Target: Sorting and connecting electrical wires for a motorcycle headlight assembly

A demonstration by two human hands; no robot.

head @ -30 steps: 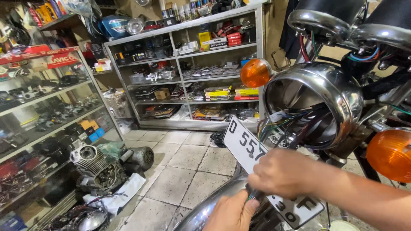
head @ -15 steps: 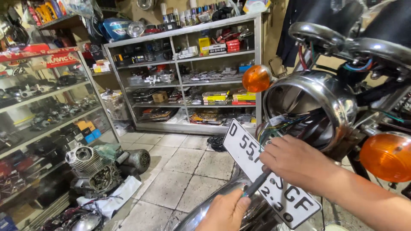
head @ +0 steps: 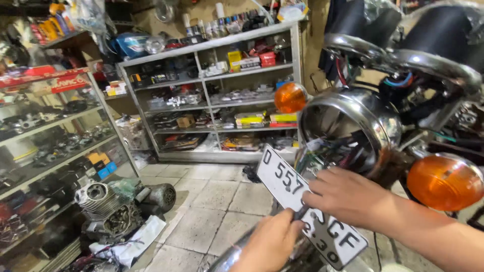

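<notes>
Currently the right hand (head: 348, 196) lies across the white rectangular number plate (head: 307, 204), fingers spread and pressing it flat, apparently steadying it while the left hand (head: 269, 242) holds a thin dark tool (head: 301, 212) in a closed grip at the plate's middle. Plate sits tilted below the empty chrome headlight shell (head: 348, 126), wires hanging just behind its upper edge, orange indicator lens (head: 443, 181) close right; open tiled floor (head: 201, 211) to the left.

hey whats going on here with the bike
A person is working at the front of a motorcycle in a parts shop. Both hands meet at the white number plate under the open chrome headlight shell: the right hand rests on the plate, and the left hand grips a dark tool against it. Orange indicators flank the shell. An engine block sits on the tiled floor.
</notes>
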